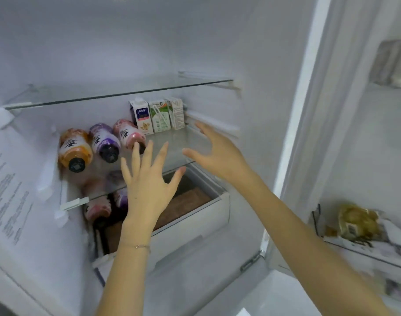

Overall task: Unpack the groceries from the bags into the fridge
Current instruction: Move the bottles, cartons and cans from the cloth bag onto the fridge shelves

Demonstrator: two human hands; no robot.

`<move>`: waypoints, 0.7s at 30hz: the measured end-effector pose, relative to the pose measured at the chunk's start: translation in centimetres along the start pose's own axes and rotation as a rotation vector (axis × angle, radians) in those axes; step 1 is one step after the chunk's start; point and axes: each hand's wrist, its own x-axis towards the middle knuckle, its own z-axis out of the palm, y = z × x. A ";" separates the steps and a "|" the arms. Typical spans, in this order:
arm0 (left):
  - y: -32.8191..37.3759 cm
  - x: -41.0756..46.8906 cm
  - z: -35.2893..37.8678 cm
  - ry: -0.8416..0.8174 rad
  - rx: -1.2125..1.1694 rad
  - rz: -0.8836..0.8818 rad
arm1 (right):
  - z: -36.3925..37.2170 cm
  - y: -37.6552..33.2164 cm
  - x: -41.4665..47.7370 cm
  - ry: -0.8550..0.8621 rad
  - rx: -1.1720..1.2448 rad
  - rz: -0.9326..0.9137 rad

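Both hands are up inside the open fridge [252, 53], nothing held. Left hand [149, 181], centre of frame: fingers straight and spread wide, back of hand to camera, in front of the middle glass shelf [185, 142]. Its middle fingertip overlaps the pink bottle [129, 133] in the picture; contact unclear. Thin bracelet [138, 246] on that wrist. Right hand [220, 153], just right of centre: also open, fingers fanned and slightly bent, over the bare right part of the same shelf. Touching it or not, can't tell.

Left side of the middle shelf: three bottles on their sides, caps toward camera, side by side. Orange bottle [75, 149] is leftmost by the wall, purple bottle [104, 142] next, then the pink one. At the shelf's back: three small cartons [159, 116] upright in a row, touching each other. Upper glass shelf [126, 93] crosses the frame above them.

Lower centre, under the middle shelf: white drawer [195, 222], with more bottles [96, 209] lying at its left end, partly hidden by the left arm. Something brown is inside, blurred.

Left edge: printed sheet [10, 190] on the fridge wall, text unreadable. Lower right: door shelf [359, 249] carrying a wrapped yellowish food pack [356, 221], blurred.
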 end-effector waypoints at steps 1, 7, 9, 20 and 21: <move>1.0 -0.5 0.1 -0.010 -0.028 0.021 | -1.0 0.0 -1.9 0.027 -0.051 -0.009; 8.4 -3.8 -0.3 -0.044 -0.160 0.187 | -8.2 0.7 -12.2 0.119 -0.211 0.059; 11.1 -4.9 -0.4 -0.069 -0.193 0.247 | -10.5 1.4 -15.1 0.134 -0.247 0.079; 32.0 -16.8 0.8 -0.148 -0.398 0.517 | -24.6 8.1 -35.3 0.394 -0.362 0.366; 34.3 -18.4 0.8 -0.172 -0.411 0.556 | -26.2 8.8 -37.6 0.419 -0.369 0.404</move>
